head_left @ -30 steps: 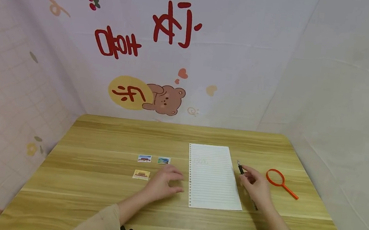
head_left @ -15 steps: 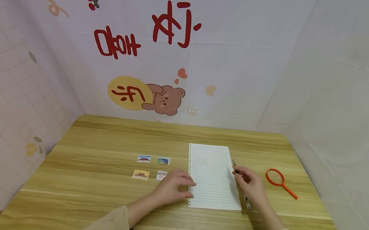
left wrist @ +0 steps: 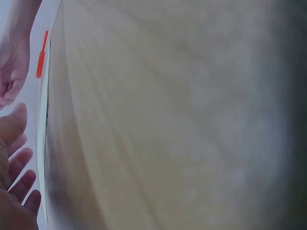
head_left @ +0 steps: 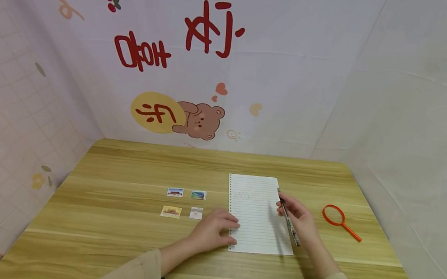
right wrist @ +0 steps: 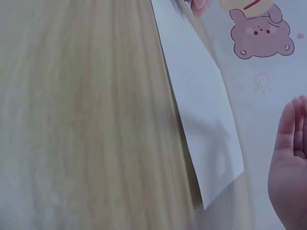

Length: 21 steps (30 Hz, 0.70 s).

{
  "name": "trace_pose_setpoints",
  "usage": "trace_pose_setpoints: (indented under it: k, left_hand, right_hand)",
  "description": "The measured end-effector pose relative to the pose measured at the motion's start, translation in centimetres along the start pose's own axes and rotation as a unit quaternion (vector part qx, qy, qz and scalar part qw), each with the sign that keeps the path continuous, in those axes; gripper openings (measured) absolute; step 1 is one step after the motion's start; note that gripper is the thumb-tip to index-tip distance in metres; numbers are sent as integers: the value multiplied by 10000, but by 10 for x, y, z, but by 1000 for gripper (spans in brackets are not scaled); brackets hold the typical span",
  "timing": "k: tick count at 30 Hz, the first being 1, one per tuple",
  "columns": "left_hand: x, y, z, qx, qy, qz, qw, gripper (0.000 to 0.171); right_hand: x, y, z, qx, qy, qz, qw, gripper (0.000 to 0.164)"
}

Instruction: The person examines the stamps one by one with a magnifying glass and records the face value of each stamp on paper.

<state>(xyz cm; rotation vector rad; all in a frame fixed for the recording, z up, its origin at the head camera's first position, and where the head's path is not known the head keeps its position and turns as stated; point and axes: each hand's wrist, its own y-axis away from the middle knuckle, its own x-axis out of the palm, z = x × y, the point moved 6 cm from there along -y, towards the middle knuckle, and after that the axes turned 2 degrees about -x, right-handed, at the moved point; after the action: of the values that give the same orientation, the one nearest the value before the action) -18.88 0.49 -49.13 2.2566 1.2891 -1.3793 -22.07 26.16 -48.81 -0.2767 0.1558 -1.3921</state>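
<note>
A sheet of lined loose-leaf paper [head_left: 256,229] lies on the table, with faint handwriting near its upper left. My left hand [head_left: 212,230] rests its fingertips at the sheet's left, punched edge, fingers spread and loosely bent. Over the right edge, my right hand [head_left: 301,219] holds a slim pen [head_left: 291,228] between thumb and fingers. The pen slants, its tip pointing away towards the wall, and casts a shadow on the paper. In the right wrist view the right hand [right wrist: 290,167] shows at the right border, without the pen visible.
Left of the paper lie several small picture stamps, among them a yellow one [head_left: 171,211] and a pale one [head_left: 196,213]. An orange-red magnifying glass [head_left: 341,222] lies right of my right hand. Printed cloth [head_left: 293,97] hangs behind the table.
My left hand has moved right to the paper's edge, uncovering the pale stamp. My right hand has carried the pen left, from beside the sheet to over its right edge.
</note>
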Motion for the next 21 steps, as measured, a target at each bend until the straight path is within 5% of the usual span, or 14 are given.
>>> trace_pose_setpoints:
  k: [6, 12, 21]
  left_hand:
    - [8, 1, 1, -80, -285, 150, 9995, 48]
    - [10, 1, 2, -198, -523, 229, 9982, 50]
    - [12, -1, 4, -264, -830, 409, 9954, 53]
  right_hand:
    - [10, -3, 5, -246, 143, -419, 9987, 40]
    - [9, -9, -2, -734, -327, -518, 9954, 31]
    - [5, -16, -8, -631, 334, -811, 9941, 34]
